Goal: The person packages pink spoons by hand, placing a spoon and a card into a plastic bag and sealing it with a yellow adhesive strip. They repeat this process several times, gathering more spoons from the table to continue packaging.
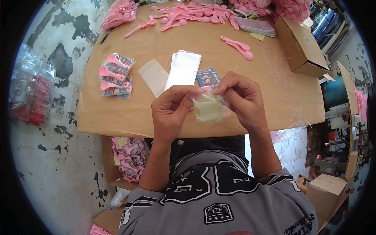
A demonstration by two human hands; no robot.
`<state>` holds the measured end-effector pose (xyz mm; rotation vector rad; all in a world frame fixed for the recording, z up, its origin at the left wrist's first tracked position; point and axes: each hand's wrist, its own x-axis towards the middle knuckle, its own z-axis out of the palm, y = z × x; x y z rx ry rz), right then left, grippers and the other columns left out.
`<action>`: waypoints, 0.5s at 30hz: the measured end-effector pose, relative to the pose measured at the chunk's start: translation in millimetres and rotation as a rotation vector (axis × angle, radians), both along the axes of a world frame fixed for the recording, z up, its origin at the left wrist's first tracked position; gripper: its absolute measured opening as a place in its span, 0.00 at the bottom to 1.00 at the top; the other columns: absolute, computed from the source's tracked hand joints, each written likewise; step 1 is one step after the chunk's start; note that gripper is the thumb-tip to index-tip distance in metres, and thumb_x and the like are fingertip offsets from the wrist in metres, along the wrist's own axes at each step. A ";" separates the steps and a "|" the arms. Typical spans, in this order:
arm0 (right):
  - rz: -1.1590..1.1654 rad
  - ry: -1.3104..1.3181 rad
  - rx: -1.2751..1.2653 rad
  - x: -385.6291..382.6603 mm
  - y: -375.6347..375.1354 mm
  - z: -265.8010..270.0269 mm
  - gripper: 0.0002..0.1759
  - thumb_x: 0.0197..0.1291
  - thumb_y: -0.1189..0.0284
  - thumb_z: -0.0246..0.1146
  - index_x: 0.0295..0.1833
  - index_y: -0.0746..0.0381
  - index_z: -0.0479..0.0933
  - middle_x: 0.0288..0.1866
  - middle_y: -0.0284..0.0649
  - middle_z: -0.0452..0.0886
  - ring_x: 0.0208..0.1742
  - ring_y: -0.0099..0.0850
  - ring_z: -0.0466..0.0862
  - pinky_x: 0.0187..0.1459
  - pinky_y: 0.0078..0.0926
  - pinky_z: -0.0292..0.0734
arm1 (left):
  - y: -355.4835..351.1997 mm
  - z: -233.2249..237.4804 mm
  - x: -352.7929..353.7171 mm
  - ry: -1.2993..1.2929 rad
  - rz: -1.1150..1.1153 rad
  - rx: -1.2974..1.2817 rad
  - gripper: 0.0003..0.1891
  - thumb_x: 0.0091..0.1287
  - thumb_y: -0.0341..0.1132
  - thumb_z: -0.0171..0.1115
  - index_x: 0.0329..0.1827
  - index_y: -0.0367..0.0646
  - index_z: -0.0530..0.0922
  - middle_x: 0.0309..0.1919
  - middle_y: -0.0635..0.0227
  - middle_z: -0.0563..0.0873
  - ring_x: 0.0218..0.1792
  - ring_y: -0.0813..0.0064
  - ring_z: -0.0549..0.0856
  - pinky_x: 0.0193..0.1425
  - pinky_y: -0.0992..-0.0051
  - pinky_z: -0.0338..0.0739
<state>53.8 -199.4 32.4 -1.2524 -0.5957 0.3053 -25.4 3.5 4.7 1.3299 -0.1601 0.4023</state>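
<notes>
A small clear plastic bag (208, 109) hangs between my hands above the table's near edge. Inside it I see a pale yellow-green sheet, and something pink shows at its top. My left hand (170, 111) pinches the bag's upper left corner. The fingers of my right hand (246, 100) are closed on the upper right side. Just beyond my hands lie a stack of blue printed cards (208, 76), partly hidden, and a stack of clear bags (184, 67). Packed bags with pink spoons (112, 73) are piled to the left.
Loose pink spoons (196, 13) heap along the table's (145, 43) far edge. Two more spoons (239, 47) lie at right, near a cardboard box (300, 47). A pen (105, 36) rests at far left. Below the table, a carton holds packed spoons (128, 158).
</notes>
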 end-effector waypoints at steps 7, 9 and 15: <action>0.020 0.026 -0.034 -2.0 -3.7 7.3 0.05 0.74 0.78 0.65 0.46 0.66 0.86 0.44 0.31 0.84 0.44 0.17 0.80 0.45 0.18 0.74 | 0.5 1.9 1.8 -0.054 -0.015 -0.136 0.06 0.79 0.22 0.61 0.53 0.31 0.84 0.43 0.65 0.92 0.44 0.83 0.89 0.49 0.81 0.83; -0.014 -0.045 -0.048 -4.6 1.2 9.6 0.04 0.74 0.77 0.67 0.48 0.67 0.86 0.44 0.32 0.84 0.43 0.16 0.80 0.44 0.17 0.75 | 5.2 -3.7 0.2 -0.013 -0.010 -0.082 0.05 0.79 0.22 0.62 0.53 0.32 0.84 0.43 0.63 0.93 0.44 0.81 0.90 0.51 0.80 0.84; -0.081 -0.023 -0.072 -4.1 8.7 7.1 0.16 0.73 0.78 0.70 0.63 0.66 0.79 0.45 0.32 0.84 0.46 0.17 0.82 0.47 0.15 0.78 | -4.1 14.8 -1.8 0.090 0.038 -0.134 0.14 0.78 0.26 0.67 0.64 0.34 0.79 0.48 0.56 0.94 0.47 0.78 0.92 0.54 0.78 0.87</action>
